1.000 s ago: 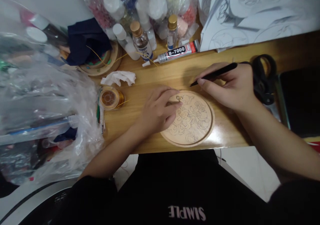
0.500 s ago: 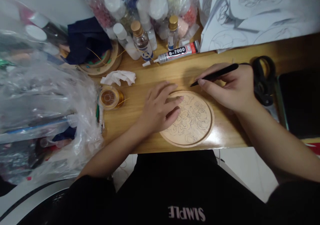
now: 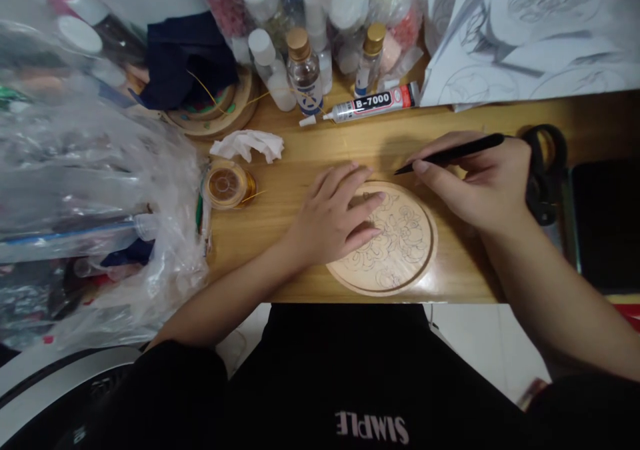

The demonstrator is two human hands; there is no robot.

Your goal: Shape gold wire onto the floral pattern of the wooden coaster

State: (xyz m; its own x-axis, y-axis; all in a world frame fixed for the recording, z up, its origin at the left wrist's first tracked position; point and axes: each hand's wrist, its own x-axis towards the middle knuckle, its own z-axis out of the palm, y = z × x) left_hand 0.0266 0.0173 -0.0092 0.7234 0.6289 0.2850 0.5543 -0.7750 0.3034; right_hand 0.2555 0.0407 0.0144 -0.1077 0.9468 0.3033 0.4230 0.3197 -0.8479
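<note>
A round wooden board (image 3: 400, 273) with a raised rim and fine line drawings of flowers lies near the table's front edge. My left hand (image 3: 335, 220) rests on its left side with fingers spread, covering part of the drawing. Black pointed tweezers (image 3: 460, 150) are held like a pen in my right hand (image 3: 485, 183). Their tip points left, just beyond the board's far rim. I cannot make out anything between the tips. Left of the board sits a clear spool of gold wire (image 3: 227, 187), its loose end sticking out.
A glue tube (image 3: 375, 103), small bottles (image 3: 304, 77) and crumpled tissue (image 3: 250, 145) lie at the back. Plastic bags (image 3: 150, 223) crowd the left. Black-handled scissors (image 3: 543, 170) and a dark-screened device (image 3: 607, 217) lie right. Paper sketches (image 3: 520, 50) fill the back right.
The camera view has shifted slightly, so the table things appear farther right. My left fingers look a little straighter on the board. The tweezers stay in my right hand, in nearly the same place.
</note>
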